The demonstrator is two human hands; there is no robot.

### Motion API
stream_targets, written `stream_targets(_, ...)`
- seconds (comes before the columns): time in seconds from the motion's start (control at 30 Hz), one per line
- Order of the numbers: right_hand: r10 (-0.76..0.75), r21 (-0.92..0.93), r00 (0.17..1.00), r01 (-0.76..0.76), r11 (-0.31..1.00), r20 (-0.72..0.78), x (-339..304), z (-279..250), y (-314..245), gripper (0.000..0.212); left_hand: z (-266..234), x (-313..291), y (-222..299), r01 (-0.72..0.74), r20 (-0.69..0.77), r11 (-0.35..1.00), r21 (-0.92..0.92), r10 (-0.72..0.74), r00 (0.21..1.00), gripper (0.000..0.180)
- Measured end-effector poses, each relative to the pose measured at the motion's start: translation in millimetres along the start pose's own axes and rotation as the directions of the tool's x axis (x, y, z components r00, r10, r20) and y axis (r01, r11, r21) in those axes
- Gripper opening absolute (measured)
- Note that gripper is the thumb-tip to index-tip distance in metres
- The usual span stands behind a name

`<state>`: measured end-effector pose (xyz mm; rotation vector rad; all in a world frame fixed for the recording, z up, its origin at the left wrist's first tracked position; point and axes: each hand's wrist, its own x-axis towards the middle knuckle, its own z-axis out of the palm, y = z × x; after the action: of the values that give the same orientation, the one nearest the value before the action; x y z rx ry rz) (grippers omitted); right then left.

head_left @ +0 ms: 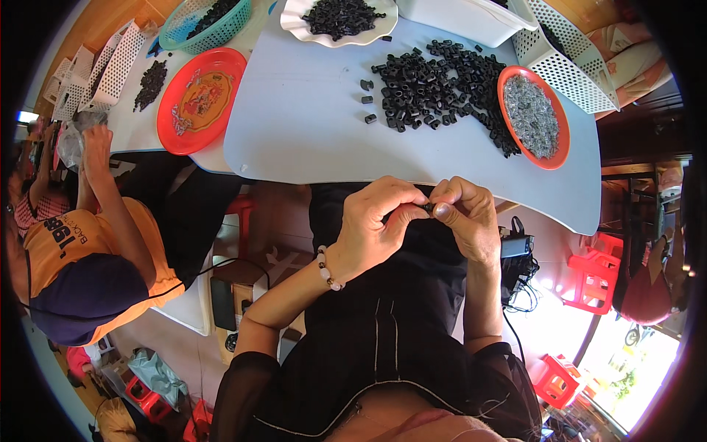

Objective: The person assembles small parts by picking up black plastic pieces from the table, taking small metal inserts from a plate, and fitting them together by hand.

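Observation:
My left hand [379, 221] and my right hand [467, 219] meet just off the table's near edge, above my lap. Between their fingertips they pinch a small black part [427, 208], mostly covered by thumbs and forefingers. On the light blue table [294, 132] beyond lies a loose heap of short black tubular pieces [434, 85], a few of them strayed to its left. At the heap's right side stands an orange-red bowl [565, 136] full of small clear plastic pieces [532, 116].
A white scalloped plate [291, 20] of black bits, a white bin [471, 22] and a perforated white basket [582, 77] line the far side. Left are a red tray [168, 118], a green basket [177, 37] and a co-worker in orange [147, 221]. Red stools [593, 276] stand right.

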<state>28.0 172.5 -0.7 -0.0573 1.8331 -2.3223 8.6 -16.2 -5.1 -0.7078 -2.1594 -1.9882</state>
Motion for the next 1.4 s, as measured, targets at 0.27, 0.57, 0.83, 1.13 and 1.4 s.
stream_targets(0.27, 0.023, -0.009, 1.0, -0.022, 1.0, 0.008, 2.6, 3.1, -1.7, 0.009, 4.6, -2.7, 1.6, -0.072, -0.047, 0.991, 0.113, 0.077, 0.996, 0.019)
stream_targets(0.57, 0.056, 0.169, 0.996, -0.067, 0.983, 0.071, 6.5, -2.0, -5.5, 0.025, -2.0, 11.8, 1.0, -0.1, 0.023, 0.993, 0.063, 0.099, 0.995, 0.018)
stream_targets(0.83, 0.068, 0.348, 0.972, -0.145, 0.926, 0.225, 2.8, -3.1, 2.0, 0.043, -3.1, 12.9, 20.8, -0.129, 0.079, 0.969, 0.209, 0.115, 0.99, 0.017)
stream_targets(1.13, 0.005, 0.375, 0.986, -0.067, 0.925, 0.164, 2.6, 4.4, 11.1, 0.032, -0.6, 8.6, 22.7, -0.149, 0.065, 0.943, 0.299, 0.136, 0.989, 0.018)
stream_targets(1.4, 0.017, 0.051, 0.996, -0.021, 0.998, 0.093, 10.8, 7.5, -12.5, 0.031, -0.6, 13.1, 7.5, -0.093, -0.021, 0.97, 0.223, 0.1, 0.995, 0.022)
